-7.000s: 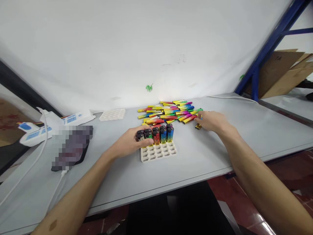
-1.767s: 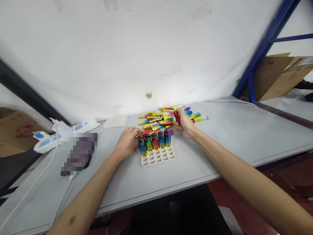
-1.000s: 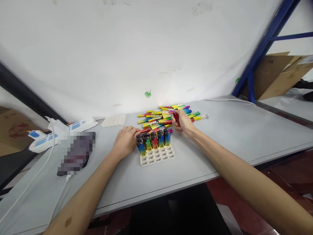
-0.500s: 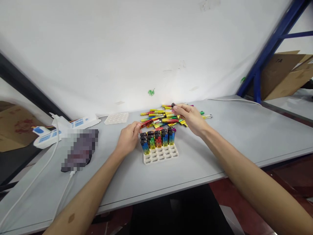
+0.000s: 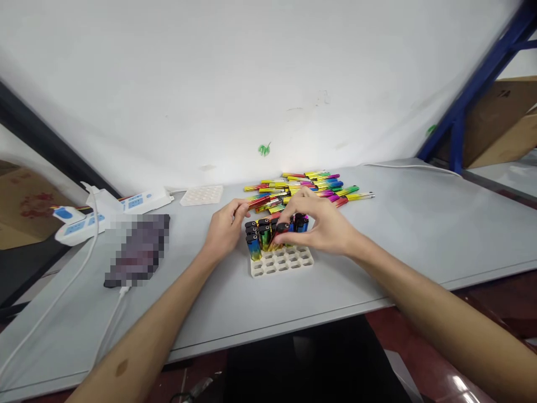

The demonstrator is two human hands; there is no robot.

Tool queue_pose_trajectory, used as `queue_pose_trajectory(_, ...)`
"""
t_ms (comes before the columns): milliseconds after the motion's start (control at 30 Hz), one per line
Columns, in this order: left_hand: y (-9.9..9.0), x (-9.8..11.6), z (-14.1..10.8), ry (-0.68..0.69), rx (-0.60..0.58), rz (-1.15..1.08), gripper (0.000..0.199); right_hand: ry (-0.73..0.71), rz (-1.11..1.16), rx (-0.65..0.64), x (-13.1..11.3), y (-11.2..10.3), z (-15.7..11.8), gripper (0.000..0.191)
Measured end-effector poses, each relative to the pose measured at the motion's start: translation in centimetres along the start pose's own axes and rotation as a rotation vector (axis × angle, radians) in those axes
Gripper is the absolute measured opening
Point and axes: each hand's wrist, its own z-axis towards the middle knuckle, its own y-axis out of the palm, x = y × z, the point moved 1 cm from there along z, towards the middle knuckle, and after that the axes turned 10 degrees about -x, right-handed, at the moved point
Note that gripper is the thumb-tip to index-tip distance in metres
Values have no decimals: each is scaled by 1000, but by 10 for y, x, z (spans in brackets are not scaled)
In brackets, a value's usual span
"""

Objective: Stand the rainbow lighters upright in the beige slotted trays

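In the head view my right hand [image 5: 321, 224] pinches a black-topped lighter [image 5: 283, 228] between thumb and fingers, just over the white tray [image 5: 281, 268]. Its lower end is hard to make out. Several upright lighters with black tops fill the tray's back rows, among them a blue one [image 5: 254, 248] at the left. Empty slots show along the front. My left hand [image 5: 226, 229] is left of the tray, its fingers closed on the end of a shiny red lighter [image 5: 259, 202]. Behind the tray lies a heap of colourful metallic lighters [image 5: 319, 184], partly hidden by my right hand.
A second white tray [image 5: 202, 195] lies near the wall. A power strip [image 5: 145, 201] with plugs and a white cable [image 5: 96, 257] is at the left, beside a blurred dark object [image 5: 140, 252]. Cardboard boxes [image 5: 503, 120] stand beyond the blue frame [image 5: 457, 134].
My right hand has come from above the heap toward me, down to the tray, with the lighter in its fingers. My left hand stays nearly in place. The view has shifted slightly.
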Motion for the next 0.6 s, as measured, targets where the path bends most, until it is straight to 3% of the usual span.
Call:
queue_pose_trajectory(133,0,0,0,22,-1,-14,38,-85,-179,30,0,12,-1,23)
queue_pose_trajectory(367,0,3,-1,34,-34,-32,40,-190,-229,42,-2,20,-1,24)
queue_pose_trajectory(600,0,8,-2,27,-52,-32,39,-154,-310,92,1,23,0,32)
